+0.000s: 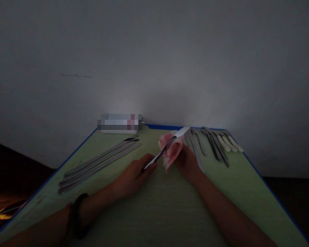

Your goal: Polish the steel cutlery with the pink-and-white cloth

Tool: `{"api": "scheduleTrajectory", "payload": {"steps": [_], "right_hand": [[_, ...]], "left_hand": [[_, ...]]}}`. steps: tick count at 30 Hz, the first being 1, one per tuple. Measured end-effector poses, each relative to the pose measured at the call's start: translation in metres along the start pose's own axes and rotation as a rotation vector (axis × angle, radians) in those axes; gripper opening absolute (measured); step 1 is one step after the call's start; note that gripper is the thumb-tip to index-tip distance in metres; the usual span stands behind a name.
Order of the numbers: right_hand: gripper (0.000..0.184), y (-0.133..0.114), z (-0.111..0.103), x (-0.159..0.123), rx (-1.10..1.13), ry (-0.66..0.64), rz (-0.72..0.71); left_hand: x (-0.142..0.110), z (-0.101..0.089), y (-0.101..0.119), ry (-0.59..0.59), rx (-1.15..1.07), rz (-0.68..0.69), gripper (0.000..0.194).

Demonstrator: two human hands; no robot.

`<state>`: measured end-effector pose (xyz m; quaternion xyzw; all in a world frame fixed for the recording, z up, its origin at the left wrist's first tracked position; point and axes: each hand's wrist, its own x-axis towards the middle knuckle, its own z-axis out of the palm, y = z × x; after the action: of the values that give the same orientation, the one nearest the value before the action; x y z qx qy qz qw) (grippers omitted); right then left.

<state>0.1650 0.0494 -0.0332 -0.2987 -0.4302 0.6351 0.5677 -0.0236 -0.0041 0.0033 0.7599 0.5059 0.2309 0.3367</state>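
My left hand (139,169) grips the handle of a table knife (158,155), which slants up and to the right over the middle of the table. A pink cloth (173,152) is folded around part of the knife, with the pale blade showing past its upper edge. Behind the cloth, my right hand (187,163) is closed on it; most of its fingers are hidden. Left of my hands lie several knives (100,163) side by side on the tabletop.
On the right of the green, blue-edged table (154,219) lie forks and other metal cutlery (213,145), plus several white-handled pieces (230,142). A white box-like object (119,131), partly blurred, stands at the back left against the grey wall (154,61).
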Motion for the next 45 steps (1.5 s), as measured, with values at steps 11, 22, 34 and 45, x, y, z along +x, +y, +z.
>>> {"api": "scheduleTrajectory", "payload": {"steps": [11,22,34,45], "right_hand": [[0.022,-0.01,0.01,-0.011,-0.173,0.022,0.077],[0.009,-0.009,0.011,0.004,0.343,0.279,-0.024],[0.031,-0.02,0.011,0.002,0.372,0.178,0.101],[0.025,-0.011,0.006,-0.011,-0.409,-0.073,0.07]], "left_hand": [[-0.002,0.002,0.0,-0.085,0.106,0.035,0.03],[-0.004,-0.012,0.004,-0.344,-0.112,0.198,0.039],[-0.004,-0.007,0.004,-0.303,-0.055,0.222,0.032],[-0.002,-0.003,-0.002,-0.236,-0.117,0.155,0.028]]}}
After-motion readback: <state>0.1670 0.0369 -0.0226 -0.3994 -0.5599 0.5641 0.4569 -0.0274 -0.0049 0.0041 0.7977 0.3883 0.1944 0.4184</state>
